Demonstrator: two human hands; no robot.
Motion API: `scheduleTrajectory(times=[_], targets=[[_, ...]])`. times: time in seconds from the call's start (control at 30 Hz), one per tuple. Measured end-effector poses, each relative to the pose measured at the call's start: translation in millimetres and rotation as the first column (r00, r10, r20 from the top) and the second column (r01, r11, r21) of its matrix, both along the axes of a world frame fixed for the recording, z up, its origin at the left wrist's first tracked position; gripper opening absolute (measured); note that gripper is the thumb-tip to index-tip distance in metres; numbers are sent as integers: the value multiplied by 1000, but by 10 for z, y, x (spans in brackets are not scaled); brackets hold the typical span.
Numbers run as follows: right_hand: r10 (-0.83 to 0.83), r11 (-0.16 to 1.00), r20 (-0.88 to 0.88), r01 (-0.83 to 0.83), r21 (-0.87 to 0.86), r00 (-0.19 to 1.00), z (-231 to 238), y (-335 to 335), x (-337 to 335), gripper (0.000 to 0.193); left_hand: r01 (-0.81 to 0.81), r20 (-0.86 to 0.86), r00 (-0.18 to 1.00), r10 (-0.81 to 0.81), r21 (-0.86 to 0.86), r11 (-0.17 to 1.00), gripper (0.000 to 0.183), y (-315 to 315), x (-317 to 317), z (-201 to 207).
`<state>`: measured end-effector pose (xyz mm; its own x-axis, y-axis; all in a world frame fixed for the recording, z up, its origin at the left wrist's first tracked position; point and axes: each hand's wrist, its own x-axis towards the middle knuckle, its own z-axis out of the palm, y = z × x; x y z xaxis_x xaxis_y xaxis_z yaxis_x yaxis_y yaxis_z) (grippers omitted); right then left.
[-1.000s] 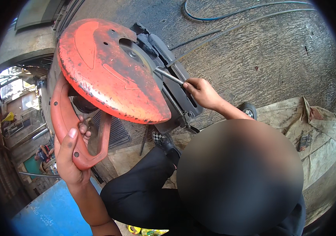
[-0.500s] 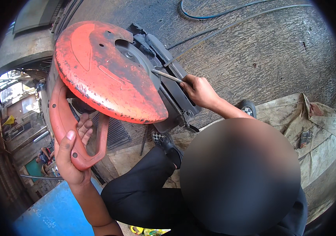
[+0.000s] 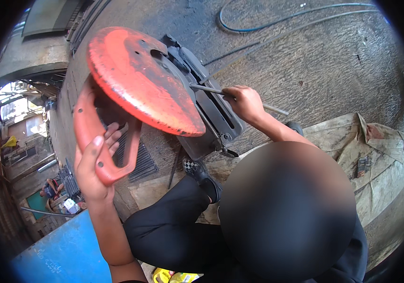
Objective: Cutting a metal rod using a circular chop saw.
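Note:
A red chop saw, its round blade guard (image 3: 140, 82) scuffed with dark marks, stands left of centre on a dark metal base with a vise (image 3: 209, 125). My left hand (image 3: 93, 167) is wrapped round the saw's red loop handle (image 3: 87, 126), thumb on top and fingers through the loop. My right hand (image 3: 245, 103) is closed round a thin metal rod (image 3: 207, 89). One end of the rod reaches the vise area beside the guard; the other sticks out past my hand to the right. The guard hides most of the blade.
Hoses (image 3: 254, 30) lie on the rough floor at the back. A stained canvas sheet (image 3: 339, 141) spreads at the right. Dark rods (image 3: 138, 155) lie below the handle, and a blue panel (image 3: 65, 250) is at the lower left. Another person (image 3: 51, 188) sits far left.
My left hand and the saw handle have shifted up and to the right, and the guard is tilted more. The rod's far end now shows beyond my right hand, which still grips it.

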<state>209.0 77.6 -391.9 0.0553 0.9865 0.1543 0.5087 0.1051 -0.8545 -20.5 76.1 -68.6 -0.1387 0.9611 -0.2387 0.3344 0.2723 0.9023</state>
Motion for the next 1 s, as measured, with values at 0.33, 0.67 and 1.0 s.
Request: scheduleTrajectory(times=[0.33,0.67,1.0], targets=[[154,976,-460,-209,-70,875,2405,256,537,31,559,-720,607,335,687,464,63,-13,221,99],[278,760,10,-226,609,960,4177,-424,-584,22,93,459,828,-323,454,886,17,-314,360,477],[16,971,-951,-230,-58,307,3836,-673,-886,25,-304,874,478,-90,261,916,21,-266,25,580]])
